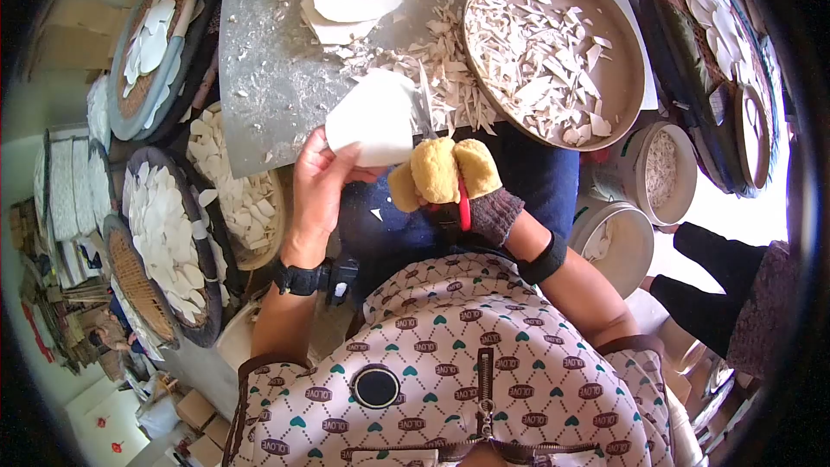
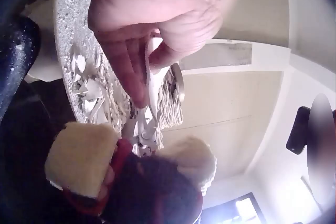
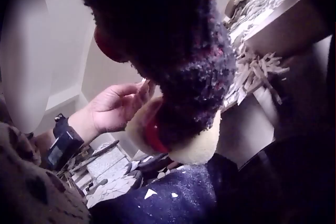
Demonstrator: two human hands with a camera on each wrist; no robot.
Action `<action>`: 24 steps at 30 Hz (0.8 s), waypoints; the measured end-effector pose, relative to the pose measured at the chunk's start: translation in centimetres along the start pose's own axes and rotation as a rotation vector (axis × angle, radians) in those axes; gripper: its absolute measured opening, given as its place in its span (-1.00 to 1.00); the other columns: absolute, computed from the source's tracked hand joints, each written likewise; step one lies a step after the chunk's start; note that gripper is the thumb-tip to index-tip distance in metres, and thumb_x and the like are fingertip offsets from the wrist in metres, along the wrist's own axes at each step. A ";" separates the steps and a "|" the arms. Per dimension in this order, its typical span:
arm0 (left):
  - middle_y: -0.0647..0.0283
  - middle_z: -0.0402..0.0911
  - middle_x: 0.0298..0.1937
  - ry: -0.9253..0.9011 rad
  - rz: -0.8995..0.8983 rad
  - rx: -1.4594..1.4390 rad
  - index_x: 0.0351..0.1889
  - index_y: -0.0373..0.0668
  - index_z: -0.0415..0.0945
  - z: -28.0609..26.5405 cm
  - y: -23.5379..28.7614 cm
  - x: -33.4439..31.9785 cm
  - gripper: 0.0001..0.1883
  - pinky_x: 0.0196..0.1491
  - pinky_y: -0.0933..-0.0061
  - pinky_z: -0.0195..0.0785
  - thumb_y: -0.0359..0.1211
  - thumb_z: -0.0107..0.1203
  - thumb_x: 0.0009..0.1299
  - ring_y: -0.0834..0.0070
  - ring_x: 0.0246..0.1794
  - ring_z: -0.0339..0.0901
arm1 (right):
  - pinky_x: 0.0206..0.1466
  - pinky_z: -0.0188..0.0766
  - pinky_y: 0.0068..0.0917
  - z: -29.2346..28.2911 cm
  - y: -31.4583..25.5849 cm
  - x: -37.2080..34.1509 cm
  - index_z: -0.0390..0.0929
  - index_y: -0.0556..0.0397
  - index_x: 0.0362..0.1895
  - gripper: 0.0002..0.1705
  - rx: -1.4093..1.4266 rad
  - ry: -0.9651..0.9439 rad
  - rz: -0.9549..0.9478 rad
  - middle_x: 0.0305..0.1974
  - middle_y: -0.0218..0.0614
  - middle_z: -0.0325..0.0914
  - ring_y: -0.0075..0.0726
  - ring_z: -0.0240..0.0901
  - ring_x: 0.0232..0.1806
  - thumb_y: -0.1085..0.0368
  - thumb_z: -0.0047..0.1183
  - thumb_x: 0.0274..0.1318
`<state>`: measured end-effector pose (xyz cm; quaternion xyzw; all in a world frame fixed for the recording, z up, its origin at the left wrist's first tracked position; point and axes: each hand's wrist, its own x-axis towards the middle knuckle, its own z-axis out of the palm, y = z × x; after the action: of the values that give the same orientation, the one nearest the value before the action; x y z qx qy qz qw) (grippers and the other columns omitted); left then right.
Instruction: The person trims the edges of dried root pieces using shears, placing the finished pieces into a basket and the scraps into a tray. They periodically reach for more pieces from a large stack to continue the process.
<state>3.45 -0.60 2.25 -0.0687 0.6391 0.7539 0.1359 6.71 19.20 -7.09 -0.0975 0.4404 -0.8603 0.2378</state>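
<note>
My left hand (image 1: pixel 320 186) pinches a thin white flat piece (image 1: pixel 372 125) by its near left edge, thumb on top. The piece is broad with rounded edges and is held up over the near edge of the table. My right hand (image 1: pixel 443 177), in a dark knitted fingerless glove with yellow fuzzy finger covers, grips red-handled scissors (image 1: pixel 464 210). Their metal blades point away from me, right at the piece's right edge. In the left wrist view the scissors' pivot (image 2: pixel 147 136) shows just below the left fingertips. The glove hides most of the handles in the right wrist view.
A round tray (image 1: pixel 635 78) of white offcuts stands at the table's right. Whole white pieces (image 1: pixel 359 0) are stacked farther back on the grey table (image 1: pixel 259 78), among loose scraps. Baskets (image 1: pixel 278 233) stand at left, buckets (image 1: pixel 635 251) at right. Another person's legs (image 1: pixel 713 251) show at right.
</note>
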 end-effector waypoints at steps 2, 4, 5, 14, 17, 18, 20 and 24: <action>0.10 0.57 -0.33 -0.055 -0.048 0.007 -0.04 -0.27 0.28 0.2 0.1 -0.6 -0.75 -0.44 0.57 0.47 -0.45 -0.06 0.33 0.41 -0.45 0.58 | 0.15 0.26 -0.42 -0.3 -0.1 0.3 0.35 0.14 -0.01 -0.69 0.065 -0.028 -0.033 -0.05 -0.23 0.44 -0.34 0.38 0.01 0.30 -0.18 0.19; 0.11 0.56 -0.27 -0.096 -0.065 -0.017 0.02 -0.29 0.25 -0.6 -0.1 -0.7 -0.69 -0.40 0.53 0.49 -0.46 -0.06 0.33 0.42 -0.39 0.58 | 0.15 0.26 -0.43 -0.5 1.1 0.4 0.35 0.15 -0.01 -0.70 0.218 -0.022 -0.040 -0.04 -0.23 0.44 -0.35 0.37 0.02 0.31 -0.18 0.20; 0.11 0.56 -0.23 -0.118 -0.071 -0.030 0.05 -0.31 0.23 -0.8 -0.2 -0.7 -0.67 -0.38 0.51 0.50 -0.46 -0.05 0.33 0.43 -0.36 0.58 | 0.15 0.26 -0.43 -0.1 0.5 0.4 0.36 0.15 -0.01 -0.70 0.249 -0.030 -0.032 -0.04 -0.23 0.44 -0.35 0.37 0.02 0.32 -0.18 0.20; 0.07 0.46 -0.07 0.241 0.079 -0.185 0.25 -0.15 0.06 1.5 -0.3 -0.8 -0.46 -0.36 0.49 0.51 -0.45 -0.04 0.31 0.37 -0.32 0.56 | 0.03 0.33 -0.49 2.7 -3.8 -0.2 0.43 0.13 -0.11 -0.73 -0.284 -0.034 -0.052 -0.15 -0.27 0.50 -0.34 0.44 -0.12 0.30 -0.03 0.09; 0.07 0.48 -0.11 0.196 0.009 -0.135 0.25 -0.18 0.06 0.3 0.2 -0.1 -0.44 -0.44 0.53 0.49 -0.43 -0.01 0.29 0.36 -0.39 0.57 | -0.02 0.37 -0.47 2.0 -2.7 -0.5 0.43 0.14 -0.13 -0.74 -0.192 0.023 0.016 -0.16 -0.23 0.50 -0.31 0.46 -0.14 0.32 -0.03 0.07; 0.07 0.49 -0.12 0.193 -0.005 -0.119 0.24 -0.19 0.06 0.1 0.3 0.0 -0.44 -0.46 0.55 0.49 -0.42 0.00 0.28 0.36 -0.42 0.57 | -0.03 0.38 -0.47 2.1 -2.4 -0.5 0.44 0.14 -0.13 -0.74 -0.123 0.050 0.034 -0.17 -0.22 0.50 -0.31 0.46 -0.15 0.32 -0.03 0.07; 0.07 0.51 -0.16 0.178 -0.031 -0.123 0.24 -0.21 0.06 0.0 0.6 0.0 -0.42 -0.49 0.57 0.48 -0.41 0.01 0.27 0.36 -0.45 0.57 | -0.06 0.39 -0.45 2.7 -2.2 -0.9 0.44 0.17 -0.15 -0.76 0.128 0.113 0.069 -0.18 -0.21 0.51 -0.31 0.47 -0.16 0.33 -0.06 0.09; 0.06 0.52 -0.21 0.029 -0.037 -0.172 0.19 -0.28 0.09 -1.0 0.6 0.6 -0.42 -0.50 0.50 0.50 -0.41 0.04 0.21 0.33 -0.48 0.57 | 0.00 0.39 -0.35 1.7 -2.6 -1.7 0.38 0.25 -0.09 -0.69 0.448 0.044 0.142 -0.09 -0.17 0.47 -0.26 0.44 -0.08 0.28 -0.15 0.18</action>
<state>2.65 -1.64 2.48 -0.1031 0.5724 0.8023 0.1341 8.03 20.12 -3.89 0.0078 0.2495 -0.9195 0.3037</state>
